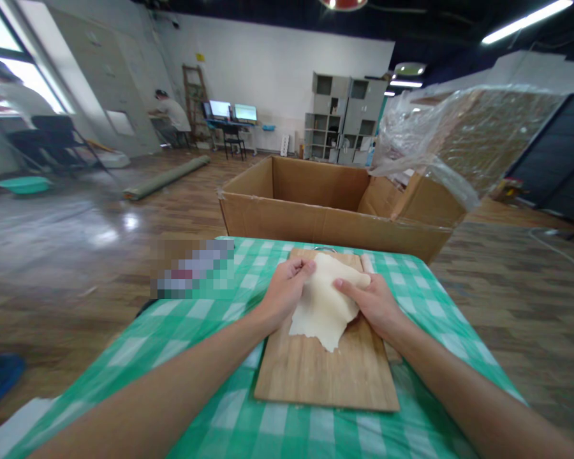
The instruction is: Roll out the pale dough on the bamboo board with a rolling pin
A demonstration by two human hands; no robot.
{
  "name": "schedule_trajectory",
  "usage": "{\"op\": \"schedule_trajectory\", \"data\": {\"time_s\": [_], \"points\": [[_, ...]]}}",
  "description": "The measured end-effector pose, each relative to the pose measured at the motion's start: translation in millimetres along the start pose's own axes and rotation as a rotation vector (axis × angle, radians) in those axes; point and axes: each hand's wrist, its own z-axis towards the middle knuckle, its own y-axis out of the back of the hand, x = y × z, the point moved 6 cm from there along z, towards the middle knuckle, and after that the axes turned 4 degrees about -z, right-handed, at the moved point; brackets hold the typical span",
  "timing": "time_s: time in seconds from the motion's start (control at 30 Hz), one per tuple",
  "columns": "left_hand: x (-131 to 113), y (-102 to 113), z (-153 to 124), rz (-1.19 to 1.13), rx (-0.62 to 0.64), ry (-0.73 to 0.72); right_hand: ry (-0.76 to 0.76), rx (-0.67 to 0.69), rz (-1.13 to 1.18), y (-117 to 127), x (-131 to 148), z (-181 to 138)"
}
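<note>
Our two bare forearms reach in from the bottom edge, over a table covered with a green-and-white checked cloth (pixel 205 319). On that cloth lies a wooden cutting board (pixel 325 376), its long side running away from us, and on the far half of the board we have a pale, flattened sheet of dough (pixel 323 299), with a ragged lower edge that points back toward us. Our left hand (pixel 282 290) grips the dough's left upper edge, fingers curled and pinching it with the thumb on top. Our right hand (pixel 373 303) holds the right side, fingers bent around the dough's folded rim and the thumb pressing across it. Both hands touch the dough, and the sheet hangs between them down onto the board. Just beyond the table stands a large open cardboard box (pixel 325 204), flaps up, and to its right a brown bundle wrapped in clear plastic film (pixel 463 134) leans over the box's corner. A blurred patch sits on the cloth at the left, and we cannot tell what lies under it. Farther back we see a shiny wood floor, a rolled mat (pixel 165 178), grey shelving (pixel 339 115), lit monitors (pixel 232 111) and two people at desks.
</note>
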Motion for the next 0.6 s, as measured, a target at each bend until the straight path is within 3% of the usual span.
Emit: {"op": "schedule_trajectory", "data": {"time_s": [0.17,0.33,0.47,0.6], "points": [[-1.4,-7.3,-3.7,0.064,0.119,0.062,-0.032,0.020,-0.124,-4.3,0.6,-3.8],[-12.4,3.9,-2.0,0.286,-0.060,-0.109,0.001,-0.004,-0.128,-1.9,-0.5,-1.9],[-23.5,10.0,-3.3,0.424,-0.154,-0.212,0.004,0.160,-0.137,-9.3,-3.6,0.3],[-34.7,8.5,-6.6,0.520,-0.172,-0.298,0.088,0.042,-0.052,-4.1,1.9,1.8]]}}
